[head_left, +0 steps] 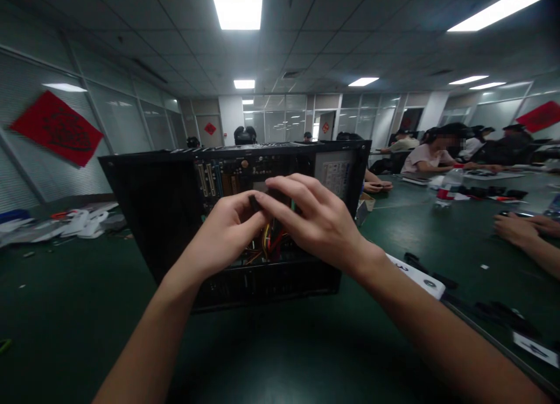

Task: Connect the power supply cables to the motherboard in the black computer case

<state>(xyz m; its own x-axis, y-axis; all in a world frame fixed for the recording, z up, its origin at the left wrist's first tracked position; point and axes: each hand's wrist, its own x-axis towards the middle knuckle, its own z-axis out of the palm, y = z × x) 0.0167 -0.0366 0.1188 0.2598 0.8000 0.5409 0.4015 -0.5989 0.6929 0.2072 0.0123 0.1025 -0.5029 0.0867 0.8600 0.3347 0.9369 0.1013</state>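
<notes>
An open black computer case (144,217) stands on the green table in front of me, its inside facing me. My left hand (230,232) is closed in a pinch on a small dark piece (254,203), whose kind I cannot make out. The curled fingers of my right hand (310,217) meet the same piece from the other side. Behind both hands show the motherboard with light expansion slots (205,179), a power supply (335,173) with a label at the upper right, and red, yellow and black cables (266,240). My hands cover the middle of the board.
White and grey parts (90,222) lie on the table at left. To the right are a bottle (448,185), a white numbered card (415,275) and black bits. Another person's hands (520,229) are at the right edge; people sit further back.
</notes>
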